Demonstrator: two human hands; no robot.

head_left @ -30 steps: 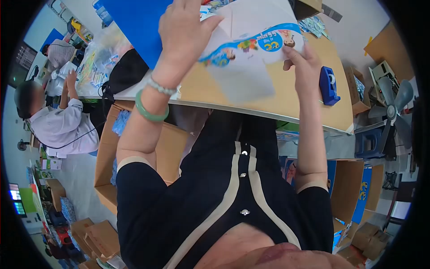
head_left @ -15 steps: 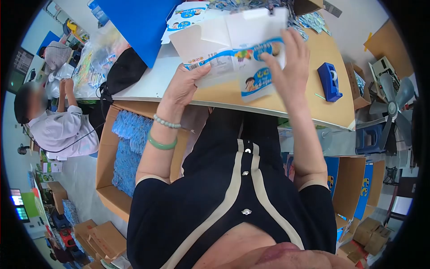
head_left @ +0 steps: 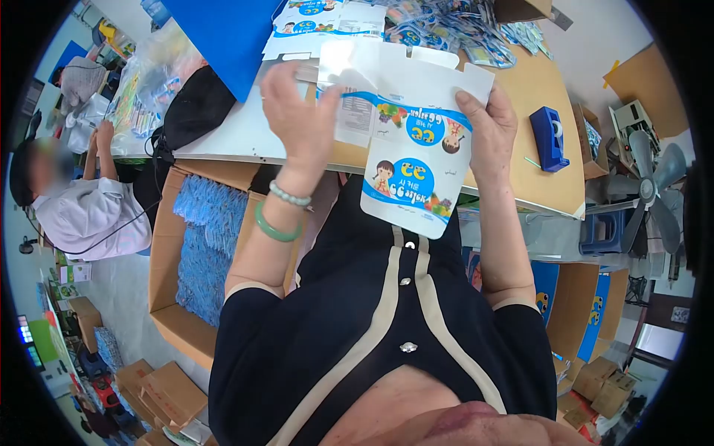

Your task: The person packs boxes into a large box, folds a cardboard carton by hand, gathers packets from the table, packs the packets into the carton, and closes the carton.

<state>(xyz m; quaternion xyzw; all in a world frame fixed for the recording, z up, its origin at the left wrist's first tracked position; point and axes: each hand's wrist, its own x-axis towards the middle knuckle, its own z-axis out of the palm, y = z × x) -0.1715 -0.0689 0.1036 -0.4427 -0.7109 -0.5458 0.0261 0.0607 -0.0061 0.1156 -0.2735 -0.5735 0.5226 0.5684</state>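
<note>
An unfolded, flat white carton [head_left: 413, 137] with blue bands, cartoon children and fruit hangs over the table's front edge. My right hand [head_left: 492, 134] pinches its right side, thumb on the printed face and fingers behind. At the carton's left side is my left hand [head_left: 297, 115], fingers spread and slightly blurred, holding nothing that I can see. More flat printed cartons [head_left: 301, 33] lie on the table just beyond that hand.
A pile of small printed sachets [head_left: 446, 30] covers the table's back. To the right sits a blue tape dispenser [head_left: 549, 137]. An open cardboard box [head_left: 167, 253] with blue packets stands below left. A fan [head_left: 647, 189] is at right; a co-worker [head_left: 93, 201] sits at left.
The carton has swung flatter and lower, its printed face now toward me. My left hand has let go of its left panel, and my right hand has taken hold of the right edge.
</note>
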